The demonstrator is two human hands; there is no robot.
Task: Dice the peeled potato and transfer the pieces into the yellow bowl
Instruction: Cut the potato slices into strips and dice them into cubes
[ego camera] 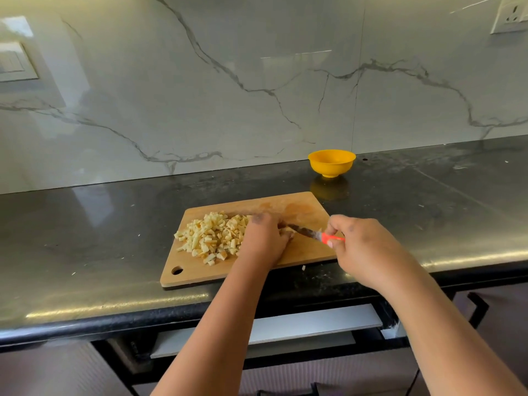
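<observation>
On cutting board [303, 207]: potato dice [213, 237] | yellow bowl [331, 162]: contents unseen

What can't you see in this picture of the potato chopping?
Head view only:
- Inside of the yellow bowl: its near wall hides the bottom, so any contents cannot be told.
- Potato still being cut: the left hand covers it.
- Knife tip: hidden behind the left hand's fingers.
- Knife handle: mostly wrapped by the right hand.
- Cutting board near right corner: behind the arms.

Home kitchen; marble backsplash [228, 81], countertop [85, 238]
</observation>
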